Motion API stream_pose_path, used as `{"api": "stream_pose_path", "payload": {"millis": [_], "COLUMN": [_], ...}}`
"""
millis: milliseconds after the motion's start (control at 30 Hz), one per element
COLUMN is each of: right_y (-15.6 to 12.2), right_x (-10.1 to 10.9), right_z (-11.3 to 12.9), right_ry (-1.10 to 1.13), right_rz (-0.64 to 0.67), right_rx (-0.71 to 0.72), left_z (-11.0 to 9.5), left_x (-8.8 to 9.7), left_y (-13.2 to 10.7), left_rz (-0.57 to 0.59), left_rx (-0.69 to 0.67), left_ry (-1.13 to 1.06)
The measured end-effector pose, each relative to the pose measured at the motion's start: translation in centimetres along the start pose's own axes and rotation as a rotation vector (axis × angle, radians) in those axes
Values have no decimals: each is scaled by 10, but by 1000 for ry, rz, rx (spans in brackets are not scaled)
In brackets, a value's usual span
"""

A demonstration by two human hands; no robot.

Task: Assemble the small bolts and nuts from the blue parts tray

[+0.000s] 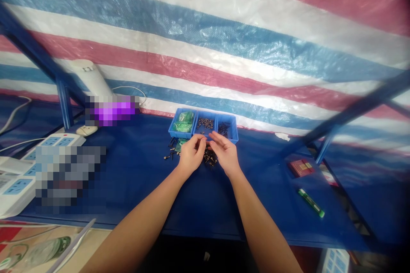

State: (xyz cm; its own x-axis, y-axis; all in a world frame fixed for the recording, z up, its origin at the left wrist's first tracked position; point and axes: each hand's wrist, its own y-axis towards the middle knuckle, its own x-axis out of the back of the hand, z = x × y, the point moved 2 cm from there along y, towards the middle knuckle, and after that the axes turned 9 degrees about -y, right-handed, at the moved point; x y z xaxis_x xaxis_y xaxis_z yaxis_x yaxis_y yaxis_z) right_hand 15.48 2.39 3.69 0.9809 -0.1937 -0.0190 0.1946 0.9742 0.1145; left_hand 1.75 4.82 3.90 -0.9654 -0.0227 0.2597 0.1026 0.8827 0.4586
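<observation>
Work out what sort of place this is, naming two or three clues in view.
Probably a makeshift workshop or stall: a striped plastic sheet forms the backdrop, a multi-socket power strip lies on the blue tabletop, and blue bins hold small loose parts.

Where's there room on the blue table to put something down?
On the table, there's bare room between the right hand and the green tube. Another bare patch lies between the left hand and the blurred-out spot. It's crowded around both hands, where little screw-like bits lie before the blue bins.
</observation>
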Motion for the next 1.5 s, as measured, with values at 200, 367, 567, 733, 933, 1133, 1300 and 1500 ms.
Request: {"api": "stream_pose_path", "payload": {"millis": [200,367,567,733,933,1133,1300,1500], "right_y": [-6,-14,-16,-17,-15,-16,-16,-14], "right_x": [2,-10,-16,-16,-13,-11,-11,-8], "right_z": [-2,2,-2,-4,-1,-3,-7,-6], "right_ry": [-656,-957,-1030,-1078,-1128,-1120,-1117,-1098], "right_rz": [215,457,510,475,405,436,485,539], "right_rx": [157,387,424,416,400,407,430,423], "left_z": [0,2,1,0,0,1,2,1], "left_x": [1,3,3,3,3,2,2,2], "left_y": [-1,-2,-2,-1,-1,-1,-2,-1], "left_rz": [-42,-79,-72,-75,-65,-69,-70,-58], "left_rx": [7,32,24,15,16,6,5,17], "left_ry": [13,1,6,9,13,10,14,25]}}
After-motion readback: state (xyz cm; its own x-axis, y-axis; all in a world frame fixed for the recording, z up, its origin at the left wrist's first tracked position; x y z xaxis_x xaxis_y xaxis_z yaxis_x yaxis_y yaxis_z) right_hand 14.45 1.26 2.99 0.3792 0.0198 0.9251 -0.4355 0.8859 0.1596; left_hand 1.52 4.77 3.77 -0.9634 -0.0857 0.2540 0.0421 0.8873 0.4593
